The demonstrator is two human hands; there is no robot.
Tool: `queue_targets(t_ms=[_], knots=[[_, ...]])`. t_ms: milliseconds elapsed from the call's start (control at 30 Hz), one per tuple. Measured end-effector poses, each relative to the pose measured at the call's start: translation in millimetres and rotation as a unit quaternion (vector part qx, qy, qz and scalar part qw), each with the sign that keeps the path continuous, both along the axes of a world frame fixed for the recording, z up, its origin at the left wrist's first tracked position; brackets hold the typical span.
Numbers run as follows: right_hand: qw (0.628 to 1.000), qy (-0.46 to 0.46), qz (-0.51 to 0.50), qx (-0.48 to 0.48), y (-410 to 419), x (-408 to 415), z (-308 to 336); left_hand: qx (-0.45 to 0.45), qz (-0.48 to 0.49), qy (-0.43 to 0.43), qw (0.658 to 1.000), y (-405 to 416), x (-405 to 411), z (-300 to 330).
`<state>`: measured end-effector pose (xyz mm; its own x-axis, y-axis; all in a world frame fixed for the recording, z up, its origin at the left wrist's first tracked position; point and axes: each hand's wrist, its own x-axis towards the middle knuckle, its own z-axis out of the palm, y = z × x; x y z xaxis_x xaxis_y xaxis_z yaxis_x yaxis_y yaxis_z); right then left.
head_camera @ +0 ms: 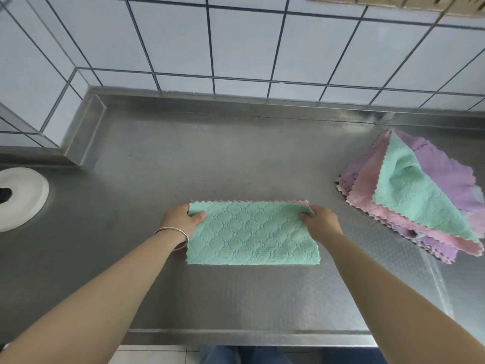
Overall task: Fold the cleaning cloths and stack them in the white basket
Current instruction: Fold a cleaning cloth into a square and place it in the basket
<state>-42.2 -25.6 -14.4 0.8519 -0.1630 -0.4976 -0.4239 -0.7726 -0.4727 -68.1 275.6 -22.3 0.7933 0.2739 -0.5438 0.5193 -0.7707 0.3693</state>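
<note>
The head view is showing a green cleaning cloth (252, 233) lying folded in half on the steel counter (236, 153), a long rectangle with its fold at the near edge and its zigzag edges lined up at the far side, where a thin strip of pink is peeking out from under the green. The left hand (183, 219) is pinching the far left corner, thumb lying on top of the cloth, and the right hand (321, 222) is pinching the far right corner, fingers curled round the edge. A silver bangle (173, 233) is sitting on the left wrist.

By my reading, the folding step is in hand: the first fold looks done and the corners are being squared up. The next move probably calls for bringing one short end across to the other to make a smaller square, keeping the edges matched so the soft pile is not slipping askew.

Counting: one cloth is being folded, and two hands are working on it. To the right, well apart, a loose pile of unfolded cloths (409, 190) is waiting, with one green cloth on top, pink under it and purple showing below and behind; at least four layers are showing, but the exact number cannot be told. The white basket is not appearing anywhere, so no finished stack can be counted. At the left edge one round white object (23, 198) is sitting on the counter, and the tiled wall (236, 43) is rising behind.
</note>
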Motion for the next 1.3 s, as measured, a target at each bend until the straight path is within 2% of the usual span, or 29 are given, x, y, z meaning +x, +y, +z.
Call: queue_targets(t_ms=[300,433,567,633,700,800,867,1000,1100,1200,1300], knots=[[0.999,-0.002,-0.022,-0.028,3,5,-10,0.010,-0.006,0.004,1.000,2,7,-8],[0.997,0.003,-0.064,-0.033,2,8,-13,0.029,-0.018,0.013,0.999,4,12,-13],[0.994,0.003,-0.076,-0.081,2,7,-13,0.043,-0.017,0.023,0.999,3,14,-13],[0.991,0.001,-0.081,-0.105,2,5,-12,0.072,0.000,-0.023,0.997,-1,12,-9],[0.989,-0.012,-0.092,-0.113,3,3,-12,0.104,0.023,-0.122,0.987,-6,4,-4],[0.989,-0.047,-0.113,-0.086,6,-5,-11,0.168,-0.024,-0.252,0.953,-14,-11,-10],[0.988,-0.064,-0.128,-0.060,8,-13,-10,0.175,-0.056,-0.290,0.939,-23,-17,-14],[0.982,-0.074,-0.171,-0.034,14,-31,-9,0.144,-0.213,-0.224,0.940,-52,-25,-12],[0.979,-0.066,-0.192,-0.031,18,-49,-9,0.142,-0.332,-0.150,0.920,-72,-33,-13],[0.980,-0.030,-0.194,-0.040,22,-63,-7,0.142,-0.349,-0.102,0.921,-78,-38,-19],[0.982,0.037,-0.155,-0.103,25,-67,-5,0.147,-0.338,-0.070,0.927,-76,-38,-24]])
